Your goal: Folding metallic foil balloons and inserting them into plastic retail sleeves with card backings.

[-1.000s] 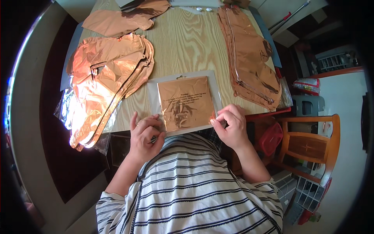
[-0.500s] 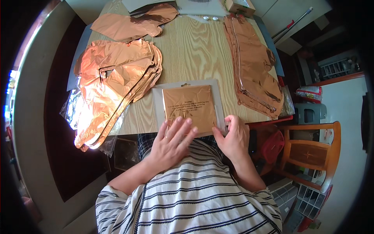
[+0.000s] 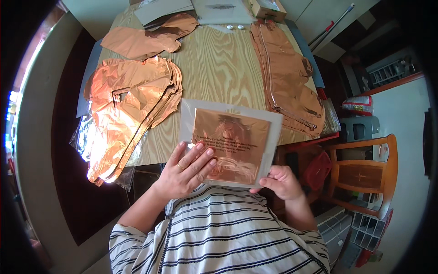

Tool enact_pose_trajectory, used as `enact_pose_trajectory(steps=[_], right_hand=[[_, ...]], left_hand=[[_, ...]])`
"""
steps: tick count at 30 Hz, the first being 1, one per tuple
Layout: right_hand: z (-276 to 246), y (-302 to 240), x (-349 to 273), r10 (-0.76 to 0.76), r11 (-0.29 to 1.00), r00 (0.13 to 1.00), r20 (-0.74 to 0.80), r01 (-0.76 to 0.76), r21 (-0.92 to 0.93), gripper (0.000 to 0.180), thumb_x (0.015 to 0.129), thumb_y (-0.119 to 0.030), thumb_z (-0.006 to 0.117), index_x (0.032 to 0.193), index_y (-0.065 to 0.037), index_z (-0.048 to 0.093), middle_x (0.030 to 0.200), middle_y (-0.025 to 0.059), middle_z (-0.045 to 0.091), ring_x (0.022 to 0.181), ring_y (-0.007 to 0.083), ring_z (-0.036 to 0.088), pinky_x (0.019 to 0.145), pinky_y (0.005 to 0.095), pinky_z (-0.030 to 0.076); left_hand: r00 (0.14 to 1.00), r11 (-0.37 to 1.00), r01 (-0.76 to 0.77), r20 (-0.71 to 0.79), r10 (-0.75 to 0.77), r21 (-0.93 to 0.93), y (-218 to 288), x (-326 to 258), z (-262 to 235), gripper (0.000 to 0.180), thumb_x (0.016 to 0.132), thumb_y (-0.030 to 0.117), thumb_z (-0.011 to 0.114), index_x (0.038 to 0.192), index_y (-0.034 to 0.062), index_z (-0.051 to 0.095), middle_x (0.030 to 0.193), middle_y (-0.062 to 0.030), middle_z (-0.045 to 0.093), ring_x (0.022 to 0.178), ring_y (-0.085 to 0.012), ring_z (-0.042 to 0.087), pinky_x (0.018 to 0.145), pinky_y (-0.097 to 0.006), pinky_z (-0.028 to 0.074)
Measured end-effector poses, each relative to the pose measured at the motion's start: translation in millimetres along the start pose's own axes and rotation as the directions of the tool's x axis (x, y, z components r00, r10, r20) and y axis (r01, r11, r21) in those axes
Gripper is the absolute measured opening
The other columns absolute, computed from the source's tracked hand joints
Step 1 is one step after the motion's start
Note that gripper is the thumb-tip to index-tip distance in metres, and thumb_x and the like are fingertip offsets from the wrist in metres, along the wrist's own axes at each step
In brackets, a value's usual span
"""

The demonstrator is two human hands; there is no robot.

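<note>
A clear plastic packet with a folded copper-coloured foil piece inside is tilted up at the table's near edge, above my lap. My left hand lies on its lower left part, fingers stretched out flat over the plastic. The lower right corner is pinched between thumb and fingers of my right hand. To the left, a stack of flat copper foil balloons hangs partly over the table edge. Another flat stack of copper foil balloons lies on the right side.
Farther back on the wooden table are another flat foil piece, grey card sheets, two small white round items and an open cardboard box. A wooden chair stands to the right.
The packet has been lifted and tilted off the table, its right side swung nearer to me. My right hand has moved down and now pinches its corner; the left stays flat on it.
</note>
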State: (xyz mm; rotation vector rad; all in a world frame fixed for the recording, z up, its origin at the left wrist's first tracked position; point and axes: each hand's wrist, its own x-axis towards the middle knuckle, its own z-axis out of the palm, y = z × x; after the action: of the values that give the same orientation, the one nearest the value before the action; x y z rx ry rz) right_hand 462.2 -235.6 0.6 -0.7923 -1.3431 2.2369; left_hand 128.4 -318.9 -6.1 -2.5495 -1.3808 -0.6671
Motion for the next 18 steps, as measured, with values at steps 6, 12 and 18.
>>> enact_pose_trajectory(steps=[6,12,18], right_hand=[[-42.9,-104.6,22.0,-0.136,0.969,0.971,0.198,0.088,0.232,0.090,0.086,-0.039,0.081,0.150,0.007,0.036,0.137,0.0140,0.060,0.127,0.0233,0.059,0.106,0.0361,0.046],[-55.3,-140.2,-5.2,0.129,0.846,0.991,-0.032,-0.127,-0.517,0.018,0.096,-0.014,0.071,0.107,0.000,0.068,0.092,-0.0040,0.067,0.086,0.0034,0.056,0.078,0.0239,0.048],[-146.2,-149.6,-96.9,-0.805,0.532,0.188,-0.563,-0.193,-0.824,0.017,0.101,-0.014,0.063,0.105,0.002,0.065,0.089,0.0027,0.069,0.081,0.0100,0.057,0.075,0.0298,0.049]], left_hand=[[0.947,0.946,-0.318,-0.074,0.313,-0.066,-10.8,41.3,-13.7,0.047,0.096,0.021,0.058,0.143,0.0129,0.056,0.150,-0.0059,0.054,0.139,-0.0267,0.051,0.114,-0.049,0.042],[0.919,0.948,-0.300,-0.235,0.317,0.106,5.2,59.7,0.1,0.059,0.097,0.039,0.063,0.150,0.0186,0.047,0.150,-0.0058,0.052,0.134,-0.0264,0.055,0.116,-0.054,0.038],[0.950,0.986,0.110,-0.277,-0.141,-0.123,-10.1,30.4,21.6,0.050,0.092,0.010,0.068,0.140,0.0109,0.054,0.143,-0.0204,0.054,0.134,-0.0419,0.052,0.113,-0.061,0.036]])
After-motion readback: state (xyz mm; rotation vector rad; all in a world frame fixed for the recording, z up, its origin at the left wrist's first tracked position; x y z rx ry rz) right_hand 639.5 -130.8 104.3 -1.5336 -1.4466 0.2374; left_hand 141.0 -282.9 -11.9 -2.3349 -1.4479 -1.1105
